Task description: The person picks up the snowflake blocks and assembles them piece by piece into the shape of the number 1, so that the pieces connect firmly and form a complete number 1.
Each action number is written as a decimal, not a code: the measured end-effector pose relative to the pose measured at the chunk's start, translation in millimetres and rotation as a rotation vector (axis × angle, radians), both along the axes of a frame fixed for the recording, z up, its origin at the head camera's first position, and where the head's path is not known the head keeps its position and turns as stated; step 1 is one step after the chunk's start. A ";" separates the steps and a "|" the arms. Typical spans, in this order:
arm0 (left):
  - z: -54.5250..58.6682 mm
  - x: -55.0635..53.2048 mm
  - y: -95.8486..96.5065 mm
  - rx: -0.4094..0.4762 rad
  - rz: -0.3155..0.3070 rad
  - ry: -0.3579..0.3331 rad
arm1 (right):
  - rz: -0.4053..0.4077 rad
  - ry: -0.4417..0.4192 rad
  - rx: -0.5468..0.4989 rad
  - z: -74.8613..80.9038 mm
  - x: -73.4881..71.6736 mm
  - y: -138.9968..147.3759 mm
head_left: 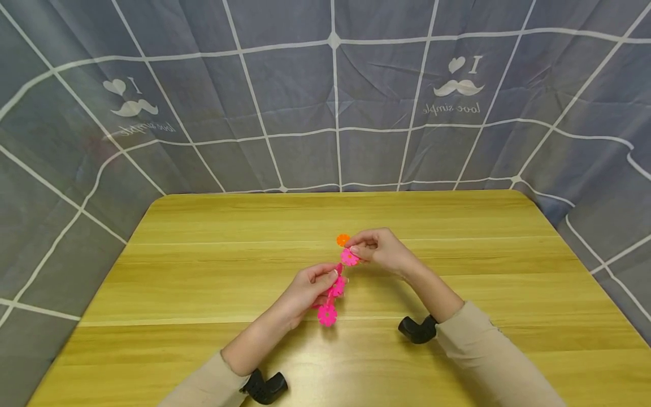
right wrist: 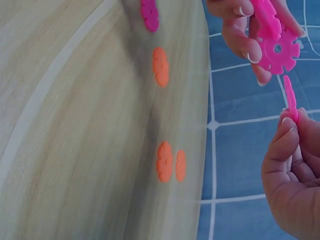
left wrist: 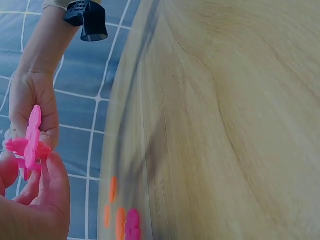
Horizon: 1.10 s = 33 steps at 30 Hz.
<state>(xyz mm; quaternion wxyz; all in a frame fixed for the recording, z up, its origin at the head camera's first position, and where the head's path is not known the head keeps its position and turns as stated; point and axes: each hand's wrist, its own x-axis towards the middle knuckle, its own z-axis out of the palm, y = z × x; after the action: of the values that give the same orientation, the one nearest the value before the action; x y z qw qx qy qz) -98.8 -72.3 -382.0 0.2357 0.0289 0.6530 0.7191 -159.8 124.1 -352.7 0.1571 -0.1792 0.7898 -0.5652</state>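
My left hand [head_left: 310,288] grips a cluster of joined pink notched discs [head_left: 328,315], flower-shaped building pieces set at angles to each other. Just ahead and to the right, my right hand [head_left: 383,249] pinches a single pink disc [head_left: 350,257] by its edge between thumb and fingers. In the right wrist view this single disc [right wrist: 290,99] stands nearly edge-on, close to the cluster [right wrist: 277,48], with a small gap showing between them. Fingers cover part of the cluster, so how its pieces interlock is partly hidden.
An orange disc [head_left: 343,240] lies on the wooden table [head_left: 203,271] beyond the hands. The right wrist view shows several orange discs [right wrist: 163,161] and a magenta one [right wrist: 150,14]. Black wrist devices [head_left: 419,329] hang below both sleeves. A grey-blue gridded curtain [head_left: 285,102] surrounds the table.
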 end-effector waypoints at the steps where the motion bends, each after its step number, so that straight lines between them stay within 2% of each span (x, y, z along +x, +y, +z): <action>1: 0.2 0.3 0.1 -0.006 0.000 0.006 | 0.000 0.003 -0.004 0.4 0.6 -0.8; 8: 1.6 2.9 1.3 -0.030 0.019 0.051 | 0.013 0.017 -0.003 1.3 5.7 -6.9; 15: 2.0 4.1 3.2 -0.037 0.080 0.093 | 0.074 -0.047 -0.050 2.0 6.9 -10.2; 23: 3.1 6.5 7.5 -0.053 0.067 0.129 | 0.093 -0.066 -0.044 5.3 7.0 -8.4; 29: 4.1 6.8 12.0 -0.002 0.097 0.108 | 0.072 -0.041 -0.033 4.3 8.1 -9.6; 33: 2.9 6.3 13.1 0.000 0.124 0.082 | 0.042 -0.050 -0.046 1.2 10.1 -11.6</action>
<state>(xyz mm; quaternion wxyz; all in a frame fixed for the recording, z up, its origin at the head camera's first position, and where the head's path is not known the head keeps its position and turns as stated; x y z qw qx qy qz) -92.4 -59.2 -379.1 0.1640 0.0178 0.6626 0.7306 -149.7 112.5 -351.5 0.1843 -0.1851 0.7684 -0.5843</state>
